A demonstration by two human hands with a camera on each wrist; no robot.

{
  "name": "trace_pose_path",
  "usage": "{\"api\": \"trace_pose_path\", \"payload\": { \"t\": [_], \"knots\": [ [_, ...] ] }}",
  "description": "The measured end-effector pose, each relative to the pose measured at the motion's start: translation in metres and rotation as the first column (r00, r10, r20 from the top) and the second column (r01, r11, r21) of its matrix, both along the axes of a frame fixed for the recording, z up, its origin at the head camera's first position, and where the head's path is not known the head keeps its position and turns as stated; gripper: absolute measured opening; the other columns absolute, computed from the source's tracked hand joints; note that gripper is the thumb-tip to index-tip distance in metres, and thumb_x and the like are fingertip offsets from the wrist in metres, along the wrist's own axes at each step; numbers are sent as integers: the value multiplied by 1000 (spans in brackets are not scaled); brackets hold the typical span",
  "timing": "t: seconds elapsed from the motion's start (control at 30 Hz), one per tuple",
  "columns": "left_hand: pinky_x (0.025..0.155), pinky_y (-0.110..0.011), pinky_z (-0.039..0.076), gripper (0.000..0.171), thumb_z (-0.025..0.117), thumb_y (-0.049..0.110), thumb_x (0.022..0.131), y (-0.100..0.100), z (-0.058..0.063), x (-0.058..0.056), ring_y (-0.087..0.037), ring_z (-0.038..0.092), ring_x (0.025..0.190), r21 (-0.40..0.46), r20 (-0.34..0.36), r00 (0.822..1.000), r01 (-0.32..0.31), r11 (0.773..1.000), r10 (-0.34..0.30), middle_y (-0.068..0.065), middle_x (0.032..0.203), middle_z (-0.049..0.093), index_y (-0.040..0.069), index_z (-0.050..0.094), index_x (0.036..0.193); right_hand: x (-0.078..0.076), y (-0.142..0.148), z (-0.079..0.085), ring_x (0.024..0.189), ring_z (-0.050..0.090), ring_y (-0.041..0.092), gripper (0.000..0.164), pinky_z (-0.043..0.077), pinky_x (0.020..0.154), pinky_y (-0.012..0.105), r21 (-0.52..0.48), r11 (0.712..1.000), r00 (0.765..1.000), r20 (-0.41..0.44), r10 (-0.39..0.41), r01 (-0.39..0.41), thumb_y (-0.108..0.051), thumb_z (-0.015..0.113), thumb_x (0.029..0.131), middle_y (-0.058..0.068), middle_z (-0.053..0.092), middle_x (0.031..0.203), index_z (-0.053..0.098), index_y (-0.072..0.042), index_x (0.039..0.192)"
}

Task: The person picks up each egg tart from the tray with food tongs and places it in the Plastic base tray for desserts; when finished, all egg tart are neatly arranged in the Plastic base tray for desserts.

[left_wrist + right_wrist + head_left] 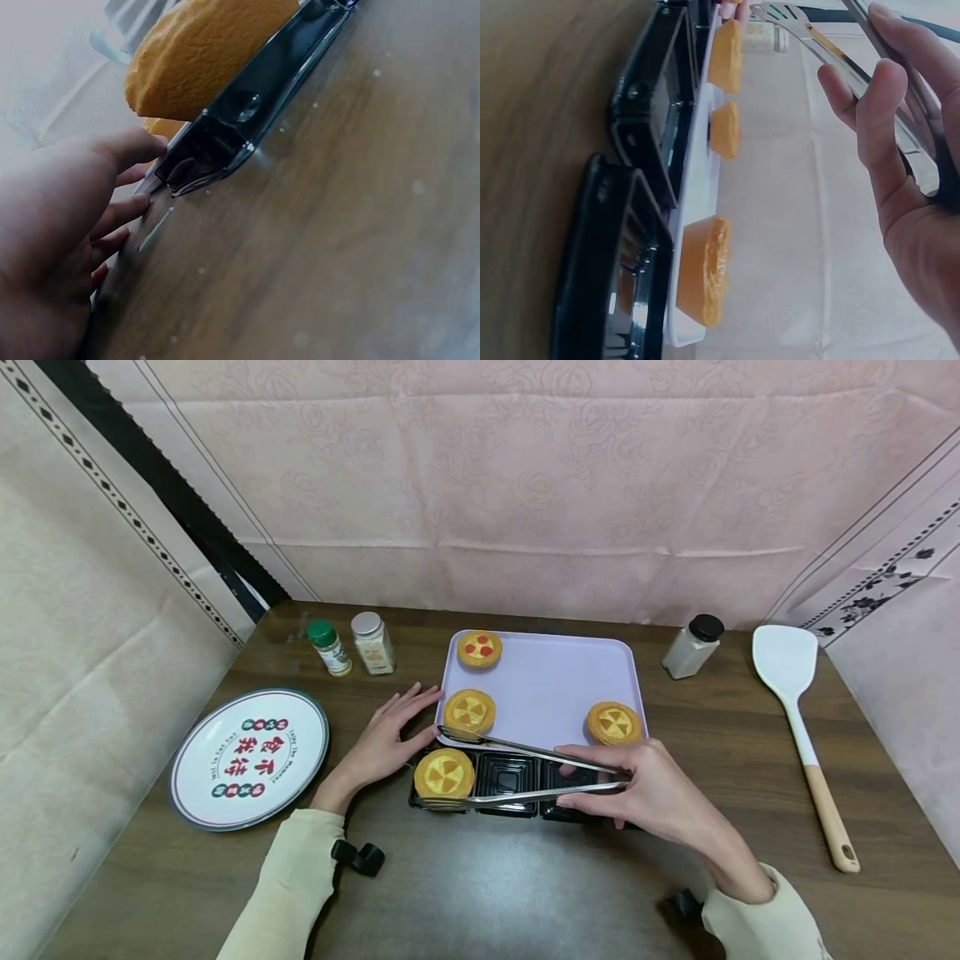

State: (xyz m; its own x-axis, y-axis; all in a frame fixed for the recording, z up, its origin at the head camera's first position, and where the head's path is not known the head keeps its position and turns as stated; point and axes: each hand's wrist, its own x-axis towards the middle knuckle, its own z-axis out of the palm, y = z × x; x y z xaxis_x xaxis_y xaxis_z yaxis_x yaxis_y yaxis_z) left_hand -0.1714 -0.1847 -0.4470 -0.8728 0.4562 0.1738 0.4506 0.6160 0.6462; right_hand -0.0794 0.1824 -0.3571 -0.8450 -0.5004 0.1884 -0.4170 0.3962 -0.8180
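My right hand [645,789] grips metal tongs [517,797], their arms spread apart on either side of a yellow egg tart [444,772]. That tart sits at the left end of a black compartmented plastic tray [508,772]. Behind it lies a lavender tray [555,668] with two more patterned tarts [469,711] and one tart with red spots [479,649]. My left hand [390,735] reaches its extended fingers to the lavender tray's left edge. In the left wrist view the thumb is right at the black tray's corner. The right wrist view shows the tongs' slotted tip [784,13] raised above the trays.
To the left is a white round plate [247,760] with red lettering. Behind it stand a green-capped jar [330,648] and a white-capped jar [373,644]. A black-capped shaker [692,647] and a white spatula [798,693] with a wooden handle are on the right.
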Motion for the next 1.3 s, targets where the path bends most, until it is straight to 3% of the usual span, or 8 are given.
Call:
{"api": "trace_pose_path", "payload": {
  "t": [0.23, 0.43, 0.57, 0.7, 0.8, 1.0, 1.3],
  "knots": [
    [116, -51, 9, 56, 56, 39, 100, 1, 0, 0, -25, 19, 146, -5, -2, 1000, -10, 1000, 10, -2, 154, 37, 18, 43, 150, 0, 3, 11, 40, 55, 11, 48, 46, 37, 26, -33, 999, 999, 1, -40, 40, -29, 83, 79, -8, 72, 99, 69, -20, 124],
    [115, -53, 9, 55, 60, 33, 99, 1, 0, 1, -28, 20, 146, 3, -9, 1000, -5, 1000, 5, -4, 154, 37, 15, 43, 149, -6, 3, 24, 42, 56, 12, 45, 45, 37, 26, -39, 979, 976, -76, -204, 202, -30, 83, 79, -5, 72, 93, 70, -19, 121],
    [116, -51, 9, 55, 59, 34, 99, 0, 1, 2, -26, 20, 146, 2, 0, 1000, -14, 1000, 14, -1, 154, 37, 17, 44, 149, -16, -5, 28, 43, 57, 9, 44, 45, 38, 24, -32, 948, 930, -188, -316, 316, -32, 82, 80, -6, 73, 89, 71, -18, 120],
    [116, -52, 9, 55, 59, 35, 99, 0, 0, 1, -25, 20, 146, -3, -2, 1000, -18, 1000, 18, -2, 154, 38, 18, 43, 149, -30, -15, 29, 52, 55, 8, 45, 42, 41, 19, -17, 904, 855, -319, -410, 427, -32, 84, 79, -5, 73, 92, 72, -12, 117],
    [116, -52, 9, 55, 59, 35, 99, 1, -1, 1, -26, 20, 146, -3, -7, 1000, -17, 1000, 17, -3, 154, 38, 17, 44, 149, -39, -20, 28, 53, 50, 10, 47, 36, 39, 21, 2, 874, 819, -349, -455, 486, -33, 84, 78, -3, 74, 90, 72, -8, 117],
    [115, -53, 11, 54, 60, 33, 99, 3, -2, 0, -28, 22, 145, 7, -14, 1000, -10, 1000, 10, -3, 153, 39, 17, 44, 149, -51, -28, 18, 39, 47, 7, 51, 38, 35, 25, 37, 862, 827, -303, -473, 506, -34, 83, 79, 3, 74, 93, 70, -7, 120],
    [115, -54, 11, 54, 60, 34, 99, 2, -2, 0, -27, 22, 145, 13, -22, 1000, -13, 1000, 13, -3, 152, 40, 17, 45, 148, -60, -37, 1, 39, 51, 5, 47, 41, 36, 24, 34, 857, 827, -284, -485, 514, -28, 82, 81, 8, 73, 93, 70, -3, 119]
  ]
}}
